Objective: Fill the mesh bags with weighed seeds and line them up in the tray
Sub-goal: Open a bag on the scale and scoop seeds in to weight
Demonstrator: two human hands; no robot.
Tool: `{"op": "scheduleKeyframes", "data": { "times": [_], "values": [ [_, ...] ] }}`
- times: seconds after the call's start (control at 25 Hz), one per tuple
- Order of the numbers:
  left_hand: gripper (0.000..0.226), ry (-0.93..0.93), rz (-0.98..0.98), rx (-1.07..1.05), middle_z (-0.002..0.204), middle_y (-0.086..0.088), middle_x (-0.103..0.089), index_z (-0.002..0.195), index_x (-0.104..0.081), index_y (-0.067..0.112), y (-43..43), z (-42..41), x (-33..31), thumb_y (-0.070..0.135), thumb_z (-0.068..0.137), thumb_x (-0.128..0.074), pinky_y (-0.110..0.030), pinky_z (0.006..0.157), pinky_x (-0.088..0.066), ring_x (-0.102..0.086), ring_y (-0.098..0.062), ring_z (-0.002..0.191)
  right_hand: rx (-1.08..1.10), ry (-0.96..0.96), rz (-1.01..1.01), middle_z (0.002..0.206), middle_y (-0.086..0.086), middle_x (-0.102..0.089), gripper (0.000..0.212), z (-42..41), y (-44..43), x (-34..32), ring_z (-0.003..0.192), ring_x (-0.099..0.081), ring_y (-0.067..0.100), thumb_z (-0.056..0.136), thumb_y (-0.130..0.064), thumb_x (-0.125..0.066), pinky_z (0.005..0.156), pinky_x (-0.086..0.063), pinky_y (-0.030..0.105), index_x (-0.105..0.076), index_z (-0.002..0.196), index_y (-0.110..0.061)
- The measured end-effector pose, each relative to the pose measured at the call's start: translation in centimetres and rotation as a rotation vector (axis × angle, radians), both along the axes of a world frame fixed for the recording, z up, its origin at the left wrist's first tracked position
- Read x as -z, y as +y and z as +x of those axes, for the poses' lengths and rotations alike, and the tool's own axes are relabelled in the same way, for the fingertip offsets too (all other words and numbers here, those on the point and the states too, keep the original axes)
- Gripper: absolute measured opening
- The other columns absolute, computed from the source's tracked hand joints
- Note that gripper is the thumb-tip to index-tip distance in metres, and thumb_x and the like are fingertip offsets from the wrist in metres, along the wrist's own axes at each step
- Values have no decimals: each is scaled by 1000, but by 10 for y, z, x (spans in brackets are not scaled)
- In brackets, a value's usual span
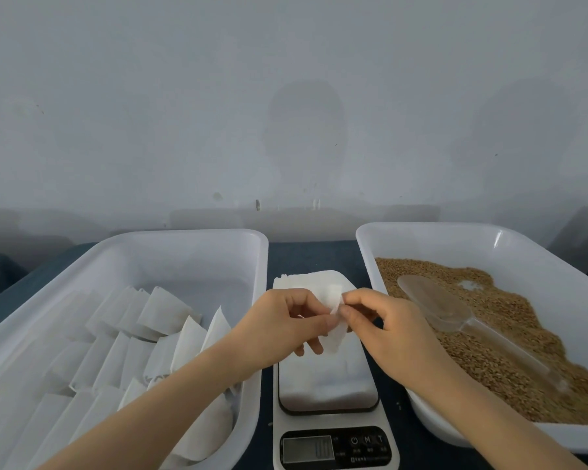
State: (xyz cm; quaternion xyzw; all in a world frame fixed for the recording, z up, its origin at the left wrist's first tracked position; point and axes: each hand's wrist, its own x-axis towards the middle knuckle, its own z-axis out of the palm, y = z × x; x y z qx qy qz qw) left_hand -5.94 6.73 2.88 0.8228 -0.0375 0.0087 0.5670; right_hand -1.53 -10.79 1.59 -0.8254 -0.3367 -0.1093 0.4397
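My left hand [286, 325] and my right hand [384, 320] both pinch the top of one small white mesh bag [335, 337], held above the white kitchen scale [330, 398] in the middle. A stack of flat white bags [306, 279] lies behind the scale. The white tray [197, 239] on the left holds several white bags [163, 313] in rows. On the right, another white tray [510, 239] holds brown seeds [489, 354] with a clear plastic scoop [435, 307] lying on them.
The scale's display and buttons [335, 447] face me at the bottom edge. A dark blue table surface [313, 256] shows between the trays. A pale wall rises just behind the table.
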Motion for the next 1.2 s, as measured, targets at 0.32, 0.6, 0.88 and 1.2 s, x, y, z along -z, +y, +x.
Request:
{"op": "scheduleKeyframes", "data": {
  "times": [0.32,0.6,0.88,1.2],
  "values": [
    [15,11,-133,-92,72,-5,-72,79,-60,8,-2,-2,-5,19,89,-64,-21,48,-47,-67,-22,56,101,-261,0,71,-1,-66,18,-1,-2,0,64,-60,10,82,2,-67,57,-50,24,-67,83,-16],
    [17,-227,64,-75,61,2,-69,71,-61,27,-10,-9,-2,27,86,-69,-16,47,-46,-63,-16,45,-53,-110,-15,73,-10,-61,17,-1,1,-4,64,-55,5,86,2,-60,57,-40,11,-72,82,-9],
    [23,-521,144,-203,81,23,-52,96,-58,47,-9,-9,-2,52,75,-67,-8,61,-40,-52,0,68,48,200,213,44,-12,-54,21,-1,-2,-13,39,-44,3,88,-17,-63,40,-33,14,-71,75,-32],
    [16,-189,-150,-302,78,12,-73,81,-73,21,15,8,-2,27,91,-62,-7,68,-46,-66,1,76,59,328,297,56,2,-65,22,-5,-5,-19,50,-47,11,83,-33,-69,53,-38,21,-70,75,-54]
  ]
}}
